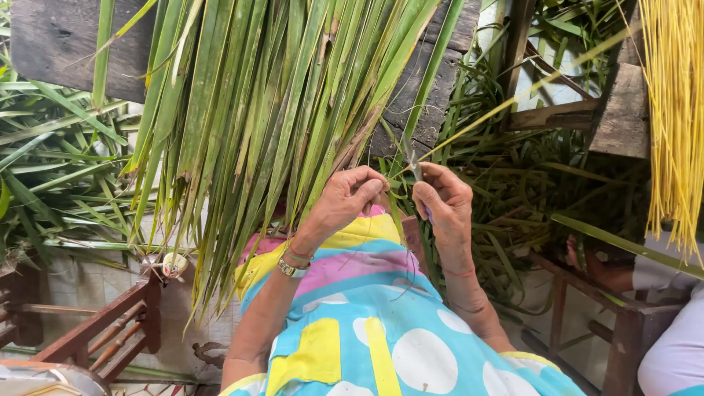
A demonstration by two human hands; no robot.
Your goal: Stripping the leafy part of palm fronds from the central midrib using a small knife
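We see the left hand [345, 196] closed around the lower end of a big bundle of long green leaves [257, 117] that fans up and leftward over the lap; the right hand [442, 202] pinches a thin leaf strip [469, 128] and a small blade [415, 167] between thumb and fingers, just beside the left; a bright patterned cloth [374, 330] covers the knees; yellow dried strands [675, 110] hang at far right, well apart.
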